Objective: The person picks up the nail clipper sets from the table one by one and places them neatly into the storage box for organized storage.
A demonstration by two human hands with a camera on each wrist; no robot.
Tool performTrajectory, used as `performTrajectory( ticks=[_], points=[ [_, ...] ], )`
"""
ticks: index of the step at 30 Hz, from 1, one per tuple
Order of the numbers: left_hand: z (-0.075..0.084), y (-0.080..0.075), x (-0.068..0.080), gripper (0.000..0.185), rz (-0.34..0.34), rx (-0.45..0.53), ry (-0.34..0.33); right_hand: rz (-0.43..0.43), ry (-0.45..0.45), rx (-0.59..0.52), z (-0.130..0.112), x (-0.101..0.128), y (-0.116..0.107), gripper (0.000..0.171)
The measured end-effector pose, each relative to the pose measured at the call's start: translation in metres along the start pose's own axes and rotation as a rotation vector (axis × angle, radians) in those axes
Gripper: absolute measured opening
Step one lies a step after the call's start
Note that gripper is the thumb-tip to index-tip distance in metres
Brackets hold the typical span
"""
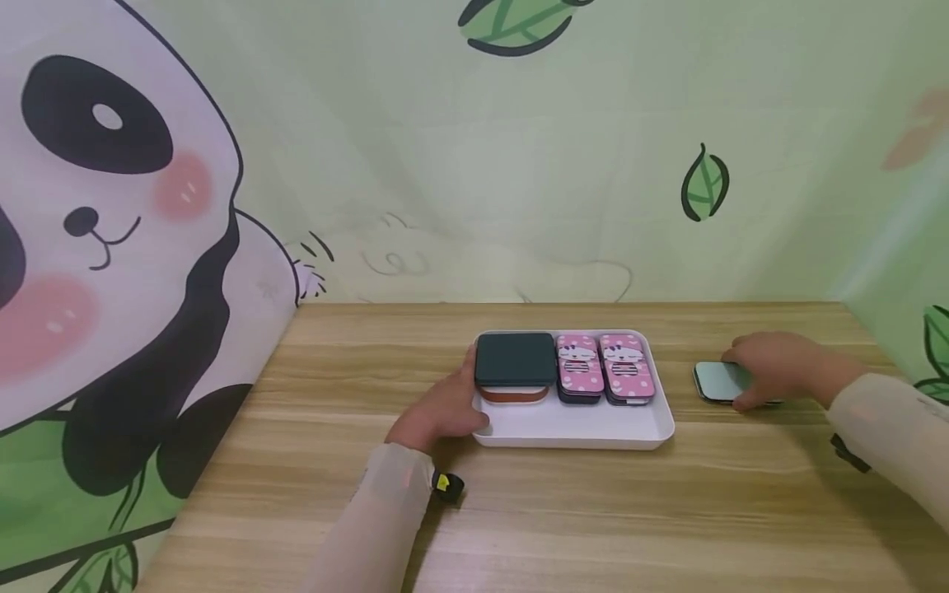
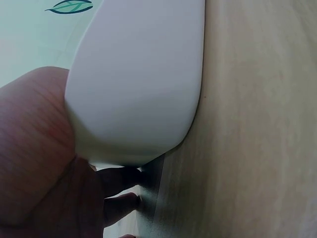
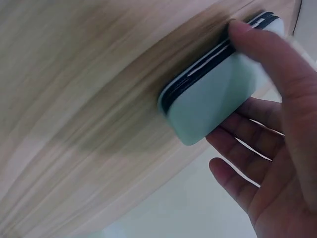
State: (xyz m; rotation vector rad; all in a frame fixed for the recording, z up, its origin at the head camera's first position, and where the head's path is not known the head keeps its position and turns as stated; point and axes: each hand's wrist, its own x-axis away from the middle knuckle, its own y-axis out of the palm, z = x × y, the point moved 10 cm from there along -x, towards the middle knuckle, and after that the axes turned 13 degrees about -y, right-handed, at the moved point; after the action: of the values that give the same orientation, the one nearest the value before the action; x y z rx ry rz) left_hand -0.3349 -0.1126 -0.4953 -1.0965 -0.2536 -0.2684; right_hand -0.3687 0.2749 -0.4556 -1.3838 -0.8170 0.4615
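Note:
At the left end of a white tray (image 1: 574, 430), my left hand (image 1: 445, 408) grips the rim, its thumb at the near corner and its fingers further back. In the left wrist view the tray's outer wall (image 2: 138, 74) stands against that hand. To the right of the tray, my right hand (image 1: 774, 366) pinches a flat pale green case (image 1: 717, 380) with rounded corners. The right wrist view shows the thumb on the case's dark layered edge (image 3: 198, 69) and fingers along the opposite side. The case lies on or just above the table; I cannot tell which.
In the tray, a dark green square case (image 1: 515, 359) lies on a white and brown one (image 1: 515, 395). Beside it stand two pink cat-patterned cases (image 1: 580, 364), each atop a dark one. The wooden table (image 1: 593, 511) meets a printed cloth backdrop (image 1: 445, 165).

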Motion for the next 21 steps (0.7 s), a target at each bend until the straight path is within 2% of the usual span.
performTrajectory(
  ticks=[4,11,15,21],
  points=[
    [0.0,0.001,0.0,0.111,-0.008,0.003,0.002,0.011,0.025,-0.033,-0.003,-0.008,-0.003,0.068],
    [0.001,-0.003,0.001,0.111,-0.007,0.012,-0.003,0.13,0.058,-0.06,-0.011,-0.029,-0.04,0.065],
    [0.001,-0.003,0.002,0.111,-0.008,0.014,-0.008,0.145,0.079,-0.071,-0.02,-0.042,-0.052,0.068],
    [0.0,-0.003,0.002,0.11,-0.008,0.01,-0.011,0.139,0.07,-0.07,-0.041,-0.063,-0.058,0.076]
  ],
)
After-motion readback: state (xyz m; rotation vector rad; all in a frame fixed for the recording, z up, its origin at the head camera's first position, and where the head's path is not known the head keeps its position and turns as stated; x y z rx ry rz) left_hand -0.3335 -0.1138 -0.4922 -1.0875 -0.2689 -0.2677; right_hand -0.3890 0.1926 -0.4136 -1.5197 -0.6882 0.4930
